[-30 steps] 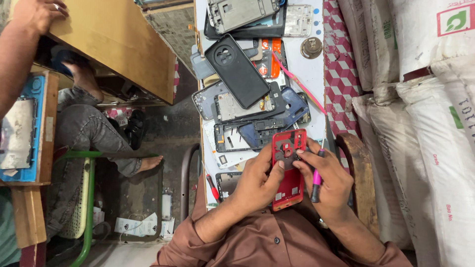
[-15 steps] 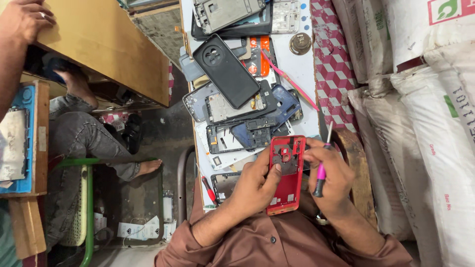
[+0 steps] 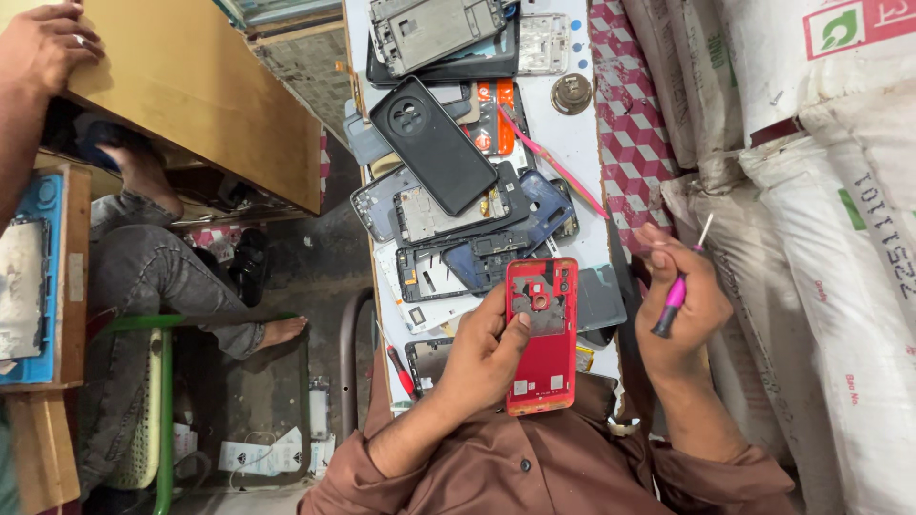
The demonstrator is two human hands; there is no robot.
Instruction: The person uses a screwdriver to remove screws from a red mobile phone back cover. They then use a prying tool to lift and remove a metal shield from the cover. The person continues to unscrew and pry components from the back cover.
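The red phone frame sits upright in the left hand, inner side toward the camera, held above the near end of the white worktable. The fingers wrap its left edge from behind and the thumb presses on the plate beside the round camera opening, so this hand is closed on the frame. The right hand is off to the frame's right and well apart from it, curled around a pink-handled screwdriver whose thin metal tip points up and away from the frame; thumb and forefinger are pinched together near the shaft, though whether a screw sits between them is too small to tell.

Just beyond the left hand lies a heap of stripped phone shells: a black back cover with a round camera ring on top, a blue frame under it, grey mid-frames beside, and a thin red stick slanting across the table. A small red-handled tool lies left of the wrist. White sacks stand to the right of the right hand.

Judged from this pose, the work is between screws: the driver is lifted clear while the frame is steadied. Bringing the tip back would call for lining it up squarely on a small screw head while the left thumb keeps the frame from twisting.
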